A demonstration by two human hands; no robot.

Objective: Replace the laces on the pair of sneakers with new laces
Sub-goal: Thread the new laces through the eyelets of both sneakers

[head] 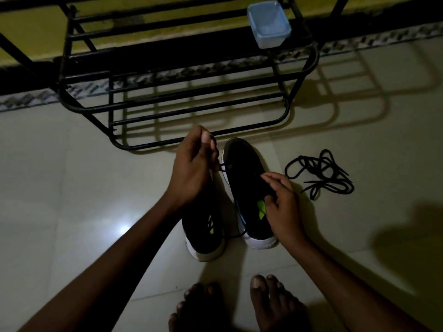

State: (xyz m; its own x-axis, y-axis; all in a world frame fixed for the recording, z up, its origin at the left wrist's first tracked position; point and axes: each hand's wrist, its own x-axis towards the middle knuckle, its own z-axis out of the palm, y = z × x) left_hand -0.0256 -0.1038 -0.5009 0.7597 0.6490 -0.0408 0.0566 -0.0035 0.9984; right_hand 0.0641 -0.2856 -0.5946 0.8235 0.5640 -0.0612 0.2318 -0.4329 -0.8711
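Note:
Two black sneakers with white soles stand side by side on the tiled floor, toes pointing away from me: the left sneaker (pixel 203 226) and the right sneaker (pixel 244 178). My left hand (pixel 191 168) is raised over the left sneaker's front and pinches a dark lace end (pixel 224 167) that runs toward the right sneaker. My right hand (pixel 280 202) rests on the right sneaker's outer side, fingers pinched at its eyelet area near a green tag. A loose pile of black laces (pixel 320 173) lies on the floor to the right.
A black metal shoe rack (pixel 182 92) stands just beyond the sneakers, with a pale blue plastic tub (pixel 268 23) on its upper right. My bare feet (pixel 239 305) are at the bottom. The light is dim, with a dark shadow at right.

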